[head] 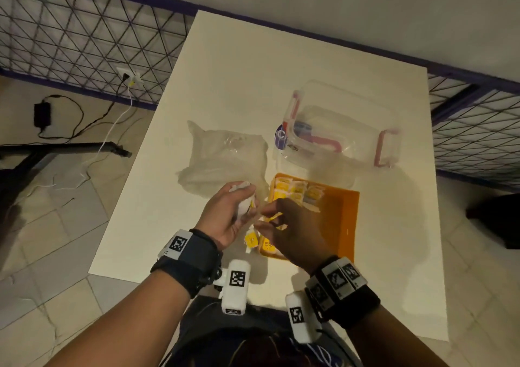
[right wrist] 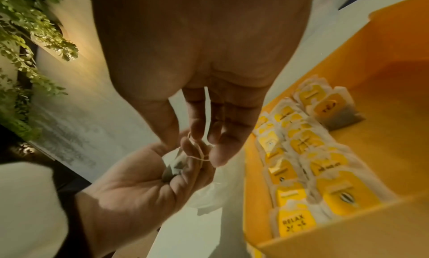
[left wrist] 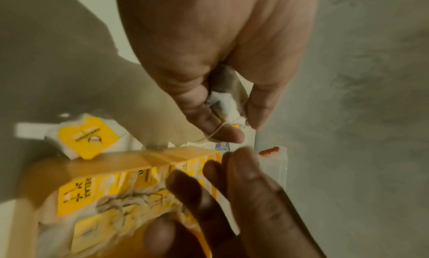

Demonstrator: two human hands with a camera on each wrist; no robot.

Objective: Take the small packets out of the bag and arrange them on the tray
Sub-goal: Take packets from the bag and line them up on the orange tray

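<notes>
My left hand (head: 245,206) grips a small bunch of white tea-bag packets (left wrist: 224,104) above the table, just left of the orange tray (head: 342,220). A thin string (right wrist: 197,156) runs from that bunch over the left forefinger. My right hand (head: 270,220) pinches the string and a yellow tag right beside the left hand. Several yellow-tagged packets (right wrist: 301,152) lie in rows along the tray's left side. One more packet (head: 251,240) lies on the table by the tray's near left corner. The crumpled clear bag (head: 222,155) rests behind my left hand.
A clear lidded box with pink latches (head: 340,130) stands behind the tray. The tray's right half is bare orange. The white table (head: 394,254) ends close to my body. Cables and a wire fence are on the floor to the left.
</notes>
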